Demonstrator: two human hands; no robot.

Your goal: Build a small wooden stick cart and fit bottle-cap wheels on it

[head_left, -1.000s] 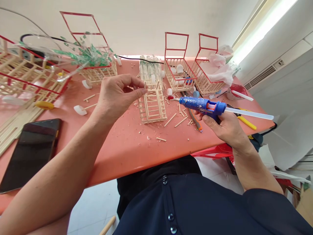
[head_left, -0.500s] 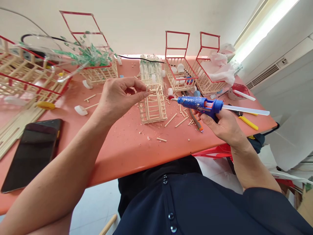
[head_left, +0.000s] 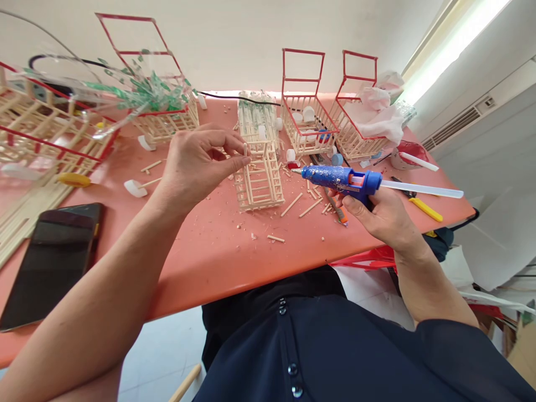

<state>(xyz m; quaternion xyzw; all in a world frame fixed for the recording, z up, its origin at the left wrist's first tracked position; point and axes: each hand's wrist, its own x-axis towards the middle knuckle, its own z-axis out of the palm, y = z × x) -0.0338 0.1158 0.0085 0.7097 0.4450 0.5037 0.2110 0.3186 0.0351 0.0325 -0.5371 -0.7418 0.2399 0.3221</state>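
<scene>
Thumb and fingertips of my left hand (head_left: 205, 153) are closed on a short wooden stick (head_left: 245, 149), upright at the top left of a small wooden stick frame (head_left: 264, 204). Whether the stick touches the frame I cannot tell. The frame rests on the table with rung-like slats across it. To its right, my right hand (head_left: 379, 215) is wrapped round the handle of a blue glue gun (head_left: 330, 176). The nozzle points left towards the frame but stays apart from it. A long translucent glue stick (head_left: 427, 188) sticks out of the gun's back.
Wooden carts with red handles (head_left: 310, 134) stand along the wall. Stick offcuts (head_left: 311, 207) lie on the orange table (head_left: 218, 268). A black phone (head_left: 54, 257) and long wooden strips (head_left: 25, 220) are at left. Yellow-handled pliers (head_left: 425, 209) lie at right, a craft knife (head_left: 341, 215) under the gun.
My left hand has shifted slightly left, and the stick in its fingers now shows more plainly upright. The glue gun stays almost in place. The view has shifted a little.
</scene>
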